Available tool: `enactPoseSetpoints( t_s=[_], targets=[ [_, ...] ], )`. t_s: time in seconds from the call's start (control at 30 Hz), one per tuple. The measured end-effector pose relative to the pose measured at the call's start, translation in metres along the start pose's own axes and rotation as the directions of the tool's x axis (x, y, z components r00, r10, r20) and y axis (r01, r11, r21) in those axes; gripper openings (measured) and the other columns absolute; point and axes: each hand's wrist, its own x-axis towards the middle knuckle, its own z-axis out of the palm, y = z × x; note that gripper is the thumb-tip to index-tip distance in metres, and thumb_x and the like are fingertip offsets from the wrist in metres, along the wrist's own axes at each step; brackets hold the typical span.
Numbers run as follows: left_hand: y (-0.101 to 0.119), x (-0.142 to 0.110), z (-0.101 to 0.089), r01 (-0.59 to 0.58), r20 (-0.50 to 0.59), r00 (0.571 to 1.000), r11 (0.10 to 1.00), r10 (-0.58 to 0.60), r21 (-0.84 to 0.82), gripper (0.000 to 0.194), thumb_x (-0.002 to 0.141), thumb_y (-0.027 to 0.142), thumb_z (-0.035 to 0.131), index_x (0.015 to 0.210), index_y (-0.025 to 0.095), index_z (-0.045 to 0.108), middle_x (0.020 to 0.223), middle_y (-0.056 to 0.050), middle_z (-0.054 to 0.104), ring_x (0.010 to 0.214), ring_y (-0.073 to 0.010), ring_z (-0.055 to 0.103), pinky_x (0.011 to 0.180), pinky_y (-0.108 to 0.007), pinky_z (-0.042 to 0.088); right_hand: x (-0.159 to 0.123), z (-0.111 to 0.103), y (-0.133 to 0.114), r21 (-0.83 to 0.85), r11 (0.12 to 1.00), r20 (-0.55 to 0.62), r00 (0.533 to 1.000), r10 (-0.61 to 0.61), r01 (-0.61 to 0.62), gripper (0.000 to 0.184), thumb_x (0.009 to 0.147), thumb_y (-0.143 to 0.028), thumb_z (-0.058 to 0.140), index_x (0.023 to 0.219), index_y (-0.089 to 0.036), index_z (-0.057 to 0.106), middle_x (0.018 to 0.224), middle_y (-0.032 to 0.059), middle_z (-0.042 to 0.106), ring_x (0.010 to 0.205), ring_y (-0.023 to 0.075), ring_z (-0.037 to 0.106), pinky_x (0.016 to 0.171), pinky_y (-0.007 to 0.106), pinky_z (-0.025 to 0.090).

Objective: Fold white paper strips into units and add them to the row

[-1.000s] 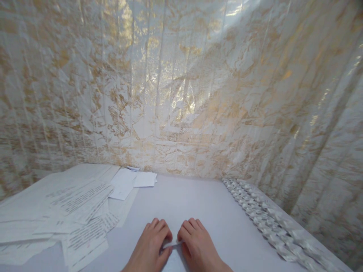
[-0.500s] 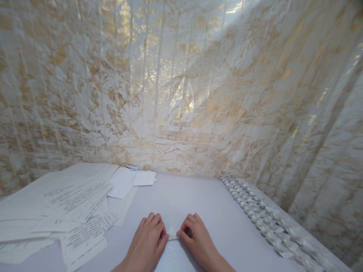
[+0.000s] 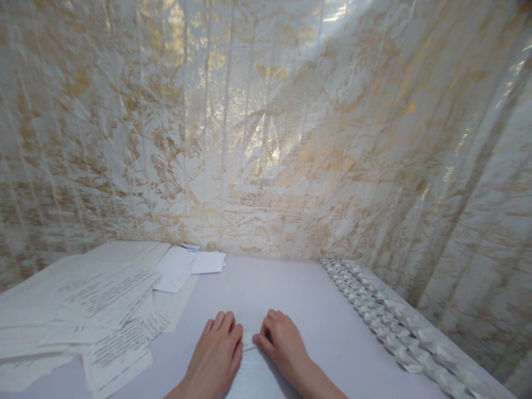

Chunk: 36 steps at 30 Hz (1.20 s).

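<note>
Both hands rest close together on the white table (image 3: 282, 288) near its front edge. My left hand (image 3: 216, 354) lies fingers together, pressing down on a small white piece of paper (image 3: 248, 342). My right hand (image 3: 279, 343) has its fingers curled, pinching the same paper at its right end. Only a narrow strip of the paper shows between the hands; more pale paper lies below them.
Printed paper sheets (image 3: 103, 310) lie scattered over the left of the table, with small blank slips (image 3: 195, 263) behind them. A long row of small folded paper pieces (image 3: 386, 321) runs along the right edge. A gold-and-white curtain (image 3: 266, 138) hangs right behind.
Both hands have slid slightly forward and closer together on the paper; the right hand's fingers have curled more. The view has shifted a little.
</note>
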Motion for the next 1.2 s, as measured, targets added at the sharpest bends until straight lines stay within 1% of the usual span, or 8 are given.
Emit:
enactPoseSetpoints(
  t_s=[0.3,0.47,0.6,0.73,0.97,1.2],
  targets=[
    [-0.002,0.002,-0.001,0.022,0.019,1.000,1.000,-0.022,0.012,0.032,0.096,0.010,0.039,0.098,0.014,0.071,0.115,-0.015,0.066,0.110,-0.0331,0.057,0.095,-0.049,0.043,0.002,0.000,-0.001,-0.019,1.000,0.008,1.000,0.006,-0.006,0.007,0.090,-0.019,0.074,0.083,-0.017,0.075,0.095,0.0076,0.074,0.093,0.0243,0.067,0.080,0.030,0.042],
    [0.000,0.003,-0.004,0.034,0.024,0.999,0.999,-0.034,-0.003,0.028,0.094,0.011,0.042,0.095,0.015,0.070,0.114,-0.014,0.065,0.110,-0.0329,0.056,0.095,-0.048,0.042,0.000,0.002,0.000,0.004,1.000,-0.024,1.000,-0.019,0.019,0.008,0.089,-0.015,0.071,0.081,-0.018,0.072,0.093,0.0064,0.073,0.092,0.0242,0.066,0.081,0.030,0.041],
    [0.001,0.001,-0.003,0.036,0.031,0.999,0.999,-0.035,-0.036,0.028,0.092,0.008,0.040,0.101,0.014,0.066,0.114,-0.015,0.064,0.108,-0.0327,0.056,0.094,-0.049,0.041,-0.003,0.002,0.001,0.051,0.997,-0.059,0.997,-0.049,0.052,0.009,0.087,-0.012,0.072,0.084,-0.020,0.068,0.092,0.0047,0.073,0.091,0.0238,0.063,0.082,0.031,0.041],
    [0.002,-0.001,0.000,0.026,0.035,0.999,0.996,-0.023,-0.081,0.030,0.091,0.004,0.039,0.104,0.015,0.064,0.113,-0.013,0.062,0.106,-0.0313,0.055,0.093,-0.047,0.040,-0.004,0.005,-0.002,0.130,0.989,-0.094,0.994,-0.060,0.072,0.016,0.084,-0.006,0.072,0.089,-0.020,0.067,0.090,0.0014,0.072,0.091,0.0211,0.061,0.084,0.029,0.040],
    [0.000,0.001,0.003,0.022,0.016,1.000,0.989,-0.020,-0.150,0.026,0.095,0.007,0.039,0.100,0.016,0.062,0.109,-0.010,0.061,0.105,-0.0299,0.054,0.091,-0.045,0.038,-0.007,0.012,-0.008,0.227,0.973,-0.121,0.993,-0.016,0.043,0.016,0.079,-0.012,0.080,0.087,-0.019,0.067,0.092,0.0011,0.069,0.095,0.0226,0.059,0.086,0.032,0.037],
    [-0.003,-0.001,0.004,0.016,0.009,1.000,0.979,-0.015,-0.204,0.019,0.093,0.008,0.045,0.093,0.020,0.060,0.105,-0.005,0.061,0.102,-0.0253,0.055,0.089,-0.041,0.039,-0.006,0.013,-0.008,0.271,0.962,-0.099,0.995,0.006,0.021,0.016,0.079,-0.012,0.077,0.088,-0.021,0.068,0.096,0.0022,0.068,0.099,0.0251,0.057,0.088,0.035,0.035]
  ],
)
